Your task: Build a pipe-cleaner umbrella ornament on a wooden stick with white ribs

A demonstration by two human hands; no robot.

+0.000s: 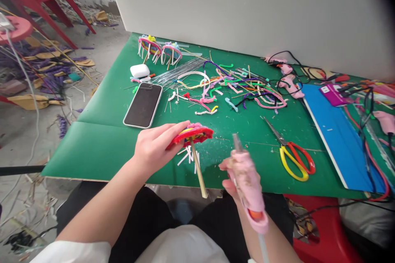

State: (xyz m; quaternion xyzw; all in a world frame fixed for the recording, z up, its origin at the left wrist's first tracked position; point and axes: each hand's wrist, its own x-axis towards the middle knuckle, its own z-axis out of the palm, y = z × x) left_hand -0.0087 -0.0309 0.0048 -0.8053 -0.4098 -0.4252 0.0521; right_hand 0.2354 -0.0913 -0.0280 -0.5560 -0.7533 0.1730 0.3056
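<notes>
My left hand (159, 144) is closed around the edge of a small pipe-cleaner umbrella (197, 134), red-rimmed with a wooden stick (199, 170) slanting down from its underside. Just below it, short white strips (189, 157) lie on the green table. My right hand (231, 178) grips a pink hot glue gun (248, 187), its metal nozzle pointing away from me toward the table and a clear glue stick (263, 248) coming out of its back end. The nozzle is apart from the umbrella, to its right. The gun partly hides my right fingers.
Two finished-looking little umbrellas (149, 45) stand at the back left. Around them lie an earbud case (140, 70), a phone (143, 105), thin wires (182, 70) and tangled pipe-cleaner pieces (240, 86). Scissors (296, 156), a blue board (336, 135) and corded glue guns (291, 84) are on the right.
</notes>
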